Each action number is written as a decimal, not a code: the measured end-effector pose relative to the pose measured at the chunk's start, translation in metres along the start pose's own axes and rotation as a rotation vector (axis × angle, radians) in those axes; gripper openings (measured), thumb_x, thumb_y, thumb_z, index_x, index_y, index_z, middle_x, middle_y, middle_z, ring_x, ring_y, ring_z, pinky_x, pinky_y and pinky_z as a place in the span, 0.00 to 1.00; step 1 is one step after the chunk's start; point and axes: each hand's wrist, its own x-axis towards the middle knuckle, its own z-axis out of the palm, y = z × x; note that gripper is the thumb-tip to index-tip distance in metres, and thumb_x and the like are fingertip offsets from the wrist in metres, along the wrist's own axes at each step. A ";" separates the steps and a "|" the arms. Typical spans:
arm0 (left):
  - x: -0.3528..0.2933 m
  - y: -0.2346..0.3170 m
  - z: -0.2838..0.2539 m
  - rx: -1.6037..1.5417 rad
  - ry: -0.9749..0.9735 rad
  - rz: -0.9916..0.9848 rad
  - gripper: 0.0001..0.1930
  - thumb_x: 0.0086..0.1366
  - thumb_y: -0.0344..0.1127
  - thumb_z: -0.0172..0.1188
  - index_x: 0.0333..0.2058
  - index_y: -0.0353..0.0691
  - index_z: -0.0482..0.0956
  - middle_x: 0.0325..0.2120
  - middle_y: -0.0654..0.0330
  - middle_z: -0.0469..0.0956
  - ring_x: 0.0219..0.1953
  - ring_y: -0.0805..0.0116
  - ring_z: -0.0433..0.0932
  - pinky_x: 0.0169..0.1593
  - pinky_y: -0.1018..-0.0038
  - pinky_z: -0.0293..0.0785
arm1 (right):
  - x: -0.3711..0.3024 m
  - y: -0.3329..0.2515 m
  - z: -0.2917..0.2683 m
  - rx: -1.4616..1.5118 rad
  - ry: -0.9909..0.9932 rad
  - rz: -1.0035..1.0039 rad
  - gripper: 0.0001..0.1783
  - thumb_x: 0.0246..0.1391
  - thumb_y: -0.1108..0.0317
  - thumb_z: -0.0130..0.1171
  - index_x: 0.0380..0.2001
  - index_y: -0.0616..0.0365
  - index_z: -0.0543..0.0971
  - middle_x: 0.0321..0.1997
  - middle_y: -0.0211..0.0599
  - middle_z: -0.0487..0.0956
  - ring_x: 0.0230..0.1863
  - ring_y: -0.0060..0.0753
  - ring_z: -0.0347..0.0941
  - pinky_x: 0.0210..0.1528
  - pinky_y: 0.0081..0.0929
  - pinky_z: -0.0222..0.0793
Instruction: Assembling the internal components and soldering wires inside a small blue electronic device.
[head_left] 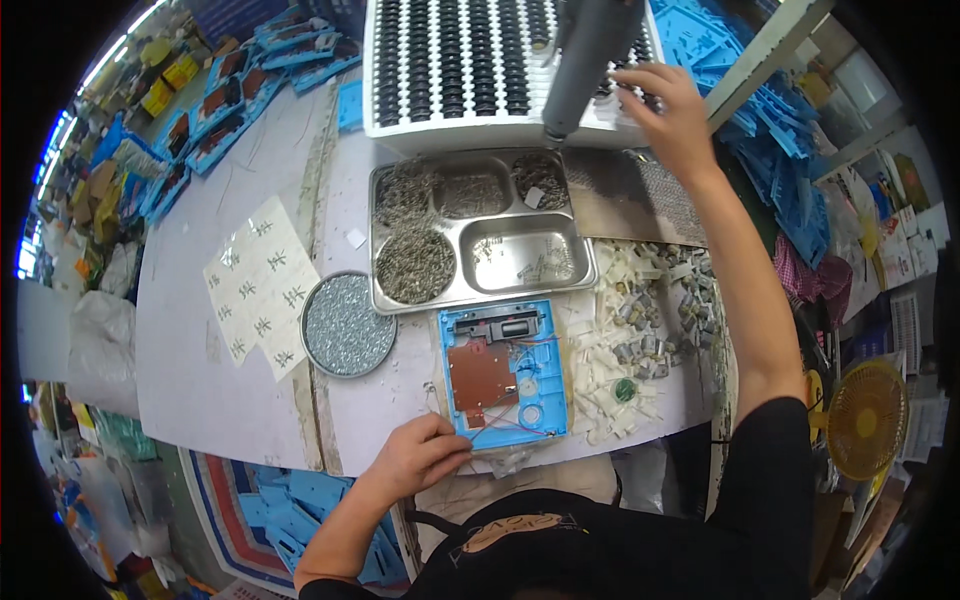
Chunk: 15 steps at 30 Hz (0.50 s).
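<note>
A blue plastic housing (553,400) lies before me, holding a brown circuit board (478,372), a black strip-shaped part (497,325) and thin wires. My left hand (425,455) is at its lower left corner, thumb and fingers pinched together; whether they grip the edge or a wire is hidden. At the far right, my right hand (672,112) reaches over a white foam tray (480,132) with rows of black round parts (452,60). Its fingers are stretched out and apart, close to the parts at the tray's right end.
A steel compartment tray (583,285) holds small metal pieces, beside a round dish (350,325) of tiny screws. White plastic pieces and small motors (640,330) lie to the right. A dark grey tool (590,70) hangs over the foam tray. Blue housings (215,115) are stacked far left.
</note>
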 end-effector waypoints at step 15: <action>-0.003 0.009 0.002 0.021 0.032 -0.095 0.10 0.54 0.29 0.72 0.36 0.42 0.83 0.30 0.58 0.75 0.31 0.58 0.77 0.33 0.66 0.75 | 0.037 -0.018 0.018 0.093 0.114 -0.121 0.06 0.47 0.76 0.64 0.31 0.64 0.82 0.31 0.44 0.81 0.41 0.44 0.76 0.48 0.39 0.72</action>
